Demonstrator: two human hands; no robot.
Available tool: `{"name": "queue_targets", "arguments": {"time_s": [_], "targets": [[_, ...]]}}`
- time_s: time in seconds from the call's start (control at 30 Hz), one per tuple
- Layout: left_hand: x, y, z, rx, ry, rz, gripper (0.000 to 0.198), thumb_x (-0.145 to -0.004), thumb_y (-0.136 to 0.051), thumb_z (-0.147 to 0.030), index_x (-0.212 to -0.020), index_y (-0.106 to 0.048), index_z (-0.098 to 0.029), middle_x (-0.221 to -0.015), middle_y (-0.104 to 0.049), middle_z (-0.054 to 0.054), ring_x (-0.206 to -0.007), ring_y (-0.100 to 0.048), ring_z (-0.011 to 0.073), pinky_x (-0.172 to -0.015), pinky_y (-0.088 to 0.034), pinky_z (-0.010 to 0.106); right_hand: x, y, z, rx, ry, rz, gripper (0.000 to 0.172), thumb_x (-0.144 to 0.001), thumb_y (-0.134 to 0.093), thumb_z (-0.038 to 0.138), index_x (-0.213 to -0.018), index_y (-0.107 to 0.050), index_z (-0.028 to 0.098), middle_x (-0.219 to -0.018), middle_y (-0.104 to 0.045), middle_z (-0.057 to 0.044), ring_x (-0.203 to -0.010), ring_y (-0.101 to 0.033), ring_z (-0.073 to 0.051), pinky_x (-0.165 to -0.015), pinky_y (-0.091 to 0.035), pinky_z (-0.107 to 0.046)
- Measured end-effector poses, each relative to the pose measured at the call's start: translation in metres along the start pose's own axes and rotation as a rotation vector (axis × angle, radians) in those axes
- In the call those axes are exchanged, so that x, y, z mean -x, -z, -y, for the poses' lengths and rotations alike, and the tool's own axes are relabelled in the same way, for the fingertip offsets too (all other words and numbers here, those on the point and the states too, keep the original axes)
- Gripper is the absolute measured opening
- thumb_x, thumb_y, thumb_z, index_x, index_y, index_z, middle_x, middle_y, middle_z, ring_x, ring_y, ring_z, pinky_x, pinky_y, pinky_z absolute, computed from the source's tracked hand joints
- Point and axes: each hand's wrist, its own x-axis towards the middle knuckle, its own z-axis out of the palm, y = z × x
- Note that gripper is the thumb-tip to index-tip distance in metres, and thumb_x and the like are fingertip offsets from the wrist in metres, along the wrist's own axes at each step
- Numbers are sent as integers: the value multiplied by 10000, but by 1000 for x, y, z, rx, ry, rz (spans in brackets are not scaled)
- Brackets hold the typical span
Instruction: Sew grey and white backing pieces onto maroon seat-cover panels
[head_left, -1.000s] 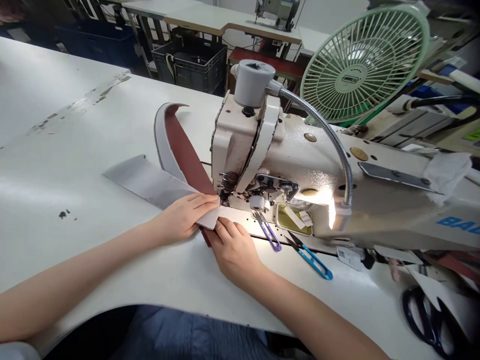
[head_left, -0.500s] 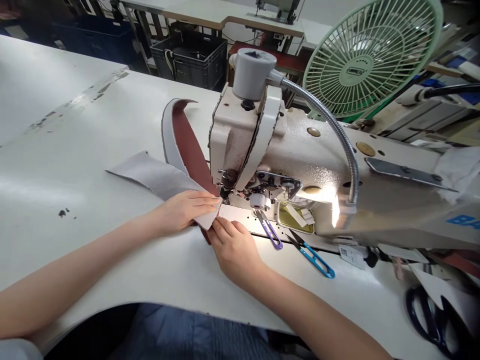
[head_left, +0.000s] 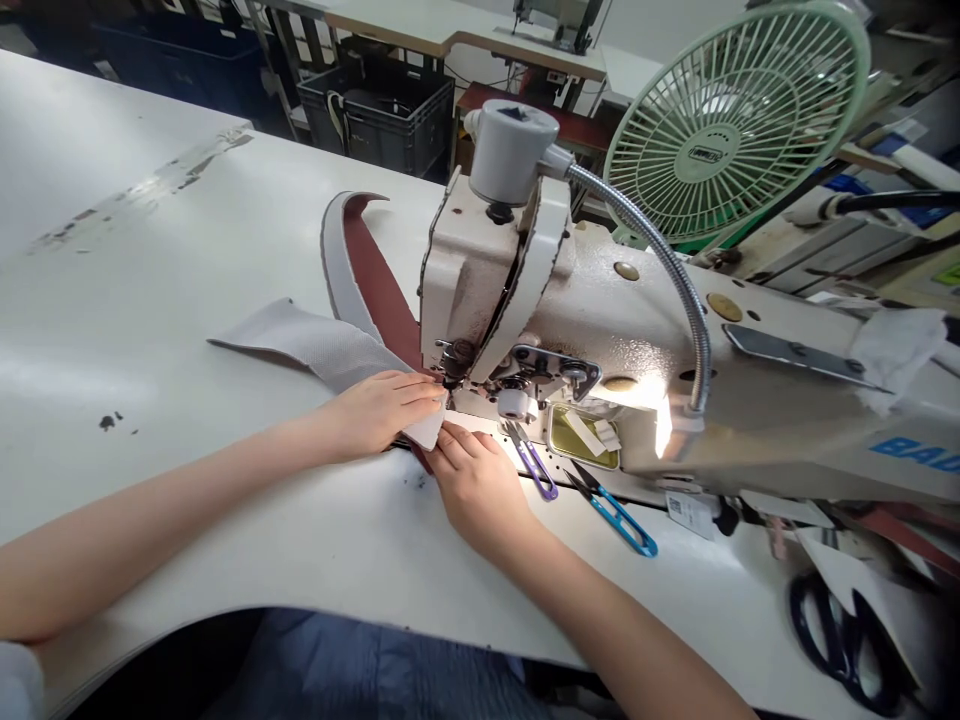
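A grey mesh fabric strip (head_left: 300,345) and a maroon strip with grey backing (head_left: 375,275) run under the needle of a cream sewing machine (head_left: 510,290). My left hand (head_left: 375,410) lies flat on the grey strip's end, fingers stretched toward the presser foot. My right hand (head_left: 476,480) rests just in front of the needle plate, fingertips pressing the near edge of the fabric. The maroon strip curls up behind the machine head.
Purple-handled tweezers (head_left: 534,462) and blue thread snips (head_left: 619,515) lie on the machine bed to the right. Large dark scissors (head_left: 840,630) sit at the far right. A green fan (head_left: 731,120) stands behind the machine; a gooseneck lamp (head_left: 679,290) arches over it.
The fabric end has fed further in toward the needle, with both hands following it closer to the presser foot. The view has shifted slightly.
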Motion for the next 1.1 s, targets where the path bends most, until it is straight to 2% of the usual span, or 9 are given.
{"name": "queue_targets", "arguments": {"time_s": [0.27, 0.6, 0.77, 0.87, 1.0, 1.1], "targets": [[0, 1, -3, -60, -33, -46, 415, -897, -442, -81, -1284, -584, -132, -1383, -597, 68, -1287, -514, 228, -1063, -421, 357, -1, 3, -1, -28, 15, -20, 231, -904, -464, 82, -1008, -667, 113, -1094, -681, -113, -1122, -541, -237, -793, -416, -347], [-4, 4, -1, 8, -38, -35, 400, -863, -488, -70, -1242, -595, -144, -1328, -623, 85, -1225, -554, 237, -1023, -458, 376, -1, 4, 0, -42, 11, 29, 231, -950, -431, 109, -1009, -654, 107, -1059, -675, -123, -1120, -550, -237, -777, -422, -353], [-9, 4, 3, 54, -18, -39, 452, -793, -505, 6, -1207, -601, -149, -1192, -662, 82, -1118, -599, 230, -959, -491, 357, -2, 3, -3, -32, -12, 7, 256, -971, -414, 118, -1071, -649, 101, -1165, -667, -115, -1170, -540, -236, -797, -433, -352], [-10, 2, 6, 88, -3, -33, 433, -805, -518, -10, -1199, -604, -169, -1155, -665, 72, -1084, -606, 223, -959, -487, 351, -1, 2, -3, -18, -23, -6, 264, -977, -412, 118, -1099, -645, 100, -1210, -656, -116, -1202, -521, -240, -828, -433, -353], [-6, 1, 2, 132, 6, -22, 371, -848, -522, -79, -1197, -595, -182, -1227, -638, 69, -1168, -569, 235, -1006, -457, 366, 1, 4, 5, 26, -8, -3, 226, -958, -465, 121, -1087, -645, 80, -1169, -660, -137, -1161, -521, -248, -786, -433, -351], [-3, 3, -2, 140, 7, -27, 343, -872, -500, -111, -1196, -591, -178, -1257, -622, 76, -1196, -552, 240, -1025, -440, 377, 1, 8, 12, 72, -24, -22, 173, -956, -498, 121, -1023, -655, 94, -1085, -668, -120, -1039, -544, -228, -749, -429, -346]]}}
